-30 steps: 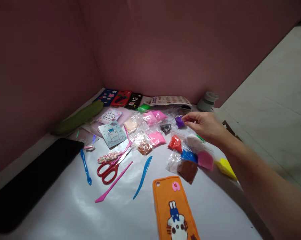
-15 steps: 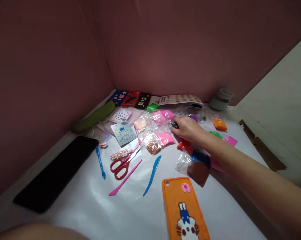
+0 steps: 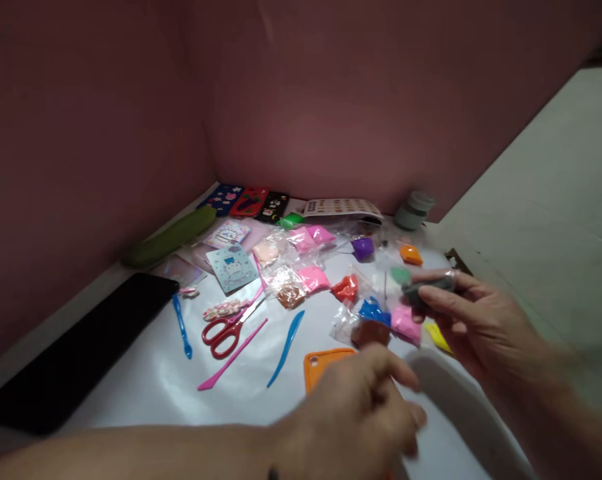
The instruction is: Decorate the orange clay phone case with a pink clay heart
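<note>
My right hand point(image 3: 473, 313) is raised over the right side of the table, its fingers closed on a dark clay packet point(image 3: 431, 291) that looks black. In the foreground my left hand point(image 3: 361, 400) is slightly blurred, with fingers bent and apart and nothing visible in them. It covers most of an orange phone case point(image 3: 325, 367), whose top edge shows. Just behind the hands lie a brown clay packet point(image 3: 371, 333), a blue one point(image 3: 374, 311), a pink one point(image 3: 405, 325) and a red one point(image 3: 345, 288). A yellow packet point(image 3: 438, 338) is partly behind my right hand.
Red-handled scissors point(image 3: 225, 337), a pink modelling tool point(image 3: 235, 353) and blue tools point(image 3: 287, 347) lie left of centre. A black phone-like slab point(image 3: 85, 347) and a green pouch point(image 3: 171, 237) are at the left. A grey-lidded jar point(image 3: 414, 211) stands by the pink wall point(image 3: 305, 100).
My right hand has drawn back from the packets towards me, lifting the dark clay packet. My left hand has come in from the lower left, over the orange case. The view has shifted slightly.
</note>
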### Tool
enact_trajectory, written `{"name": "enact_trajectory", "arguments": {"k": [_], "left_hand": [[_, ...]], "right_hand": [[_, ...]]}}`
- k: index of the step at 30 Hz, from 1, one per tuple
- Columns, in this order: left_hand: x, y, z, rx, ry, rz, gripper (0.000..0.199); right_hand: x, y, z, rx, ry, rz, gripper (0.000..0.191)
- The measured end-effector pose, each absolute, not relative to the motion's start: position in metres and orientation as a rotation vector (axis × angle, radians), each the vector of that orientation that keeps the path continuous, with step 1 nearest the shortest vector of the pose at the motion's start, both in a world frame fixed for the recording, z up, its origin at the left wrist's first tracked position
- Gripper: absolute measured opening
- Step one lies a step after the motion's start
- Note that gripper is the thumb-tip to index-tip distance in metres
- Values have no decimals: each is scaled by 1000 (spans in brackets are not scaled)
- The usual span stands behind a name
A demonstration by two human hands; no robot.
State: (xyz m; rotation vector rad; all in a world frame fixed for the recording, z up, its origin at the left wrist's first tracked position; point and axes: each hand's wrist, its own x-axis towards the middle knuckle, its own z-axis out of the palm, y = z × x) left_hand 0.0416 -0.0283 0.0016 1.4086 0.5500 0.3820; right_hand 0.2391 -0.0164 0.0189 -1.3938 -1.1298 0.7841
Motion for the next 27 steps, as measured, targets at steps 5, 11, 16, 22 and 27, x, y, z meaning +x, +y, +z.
{"name": "enact_trajectory", "arguments": {"k": [5, 11, 16, 22, 27], "left_hand": [[44, -11, 11, 1152, 823, 450, 24], [45, -14, 13, 1197, 696, 358, 26], [47, -17, 11, 1267, 745, 314, 26], [45, -19, 1, 1391, 744, 320, 16], [45, -23, 2, 1473, 738, 403, 16]], "right_hand": [[233, -57, 10, -1323, -959, 1024, 16], [229, -83, 3, -1203, -829, 1199, 21], [233, -93, -2, -1152, -824, 1298, 25], [241, -94, -2, -1361, -985, 1369, 30], [252, -82, 4, -1530, -1274, 1165, 22]]}}
